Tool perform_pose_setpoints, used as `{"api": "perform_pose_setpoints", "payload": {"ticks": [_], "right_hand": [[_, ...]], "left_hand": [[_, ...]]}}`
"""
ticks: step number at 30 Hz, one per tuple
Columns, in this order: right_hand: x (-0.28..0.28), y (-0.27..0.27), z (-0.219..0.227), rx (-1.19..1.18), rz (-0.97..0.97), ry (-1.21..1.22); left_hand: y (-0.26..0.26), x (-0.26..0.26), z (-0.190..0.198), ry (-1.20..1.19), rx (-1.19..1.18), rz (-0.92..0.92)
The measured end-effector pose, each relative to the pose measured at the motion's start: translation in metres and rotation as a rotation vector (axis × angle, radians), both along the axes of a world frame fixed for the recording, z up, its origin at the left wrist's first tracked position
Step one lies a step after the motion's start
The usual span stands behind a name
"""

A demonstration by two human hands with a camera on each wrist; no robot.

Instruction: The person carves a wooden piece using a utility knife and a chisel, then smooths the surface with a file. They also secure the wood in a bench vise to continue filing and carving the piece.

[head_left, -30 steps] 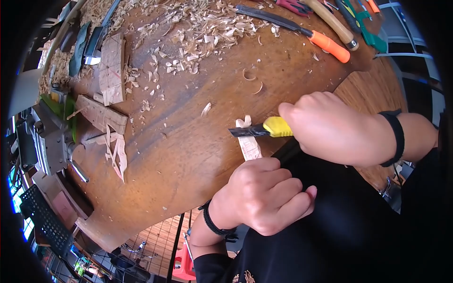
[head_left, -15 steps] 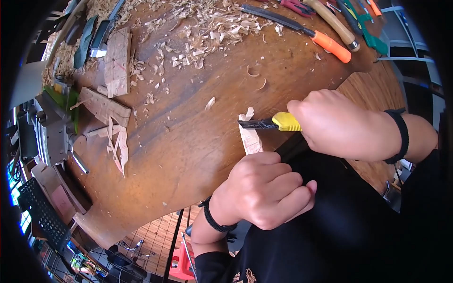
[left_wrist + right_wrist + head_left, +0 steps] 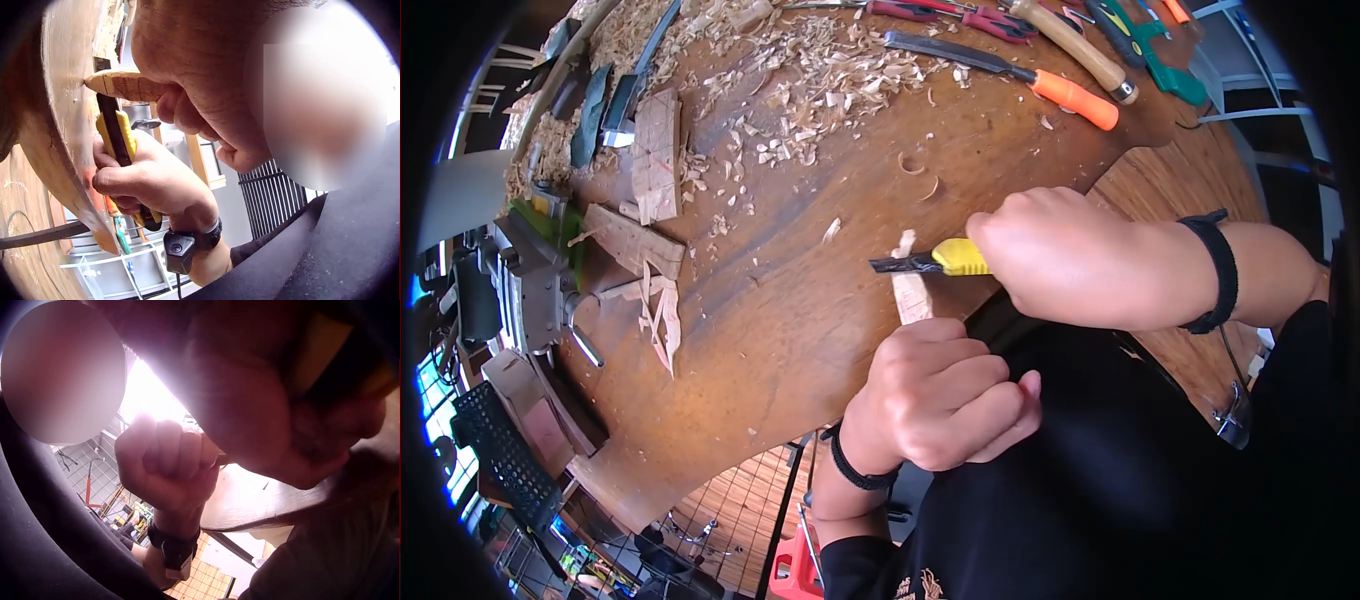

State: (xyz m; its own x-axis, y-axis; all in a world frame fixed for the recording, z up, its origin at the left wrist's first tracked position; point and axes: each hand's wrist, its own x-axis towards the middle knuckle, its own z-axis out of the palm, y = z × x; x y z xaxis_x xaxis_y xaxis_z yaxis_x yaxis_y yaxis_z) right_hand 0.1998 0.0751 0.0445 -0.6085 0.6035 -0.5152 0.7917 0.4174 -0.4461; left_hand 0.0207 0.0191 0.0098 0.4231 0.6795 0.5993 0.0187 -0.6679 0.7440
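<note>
My left hand (image 3: 945,395) grips the lower end of a narrow, pale carved wood piece (image 3: 912,298), its tip pointing away over the table. In the left wrist view the wood piece (image 3: 128,86) tapers to a point near the tabletop. My right hand (image 3: 1090,260) holds a yellow-handled utility knife (image 3: 962,257), its dark blade lying across the wood close to the tip. The left wrist view shows fingers (image 3: 119,181) of the right hand wrapped round the knife handle. Seen from the right wrist, the left hand (image 3: 169,459) is a fist, its wood mostly hidden.
Wood shavings (image 3: 830,80) cover the far part of the wooden table (image 3: 780,300). An orange-handled blade tool (image 3: 1075,100) and a wooden handle (image 3: 1080,50) lie at the far right. Wood blocks (image 3: 658,160) and split scraps (image 3: 662,320) sit left, beside a metal vise (image 3: 535,280).
The head view has shifted a little. The blade stays across the wood near its tip, reaching slightly farther past its left side than half a second ago. Both hands keep their holds.
</note>
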Motion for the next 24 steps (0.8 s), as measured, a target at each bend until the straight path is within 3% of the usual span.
{"api": "perform_pose_setpoints", "payload": {"ticks": [7,21,24], "right_hand": [[-0.001,0.001,-0.004,0.059,-0.014,-0.063],[0.000,-0.001,0.001,0.015,-0.038,-0.018],[0.004,-0.006,0.003,0.058,-0.077,-0.135]], "left_hand": [[0.001,-0.002,-0.004,-0.114,-0.036,-0.027],[-0.004,-0.002,-0.006,0.007,0.041,0.009],[-0.003,-0.001,-0.006,-0.027,0.036,0.012]]}}
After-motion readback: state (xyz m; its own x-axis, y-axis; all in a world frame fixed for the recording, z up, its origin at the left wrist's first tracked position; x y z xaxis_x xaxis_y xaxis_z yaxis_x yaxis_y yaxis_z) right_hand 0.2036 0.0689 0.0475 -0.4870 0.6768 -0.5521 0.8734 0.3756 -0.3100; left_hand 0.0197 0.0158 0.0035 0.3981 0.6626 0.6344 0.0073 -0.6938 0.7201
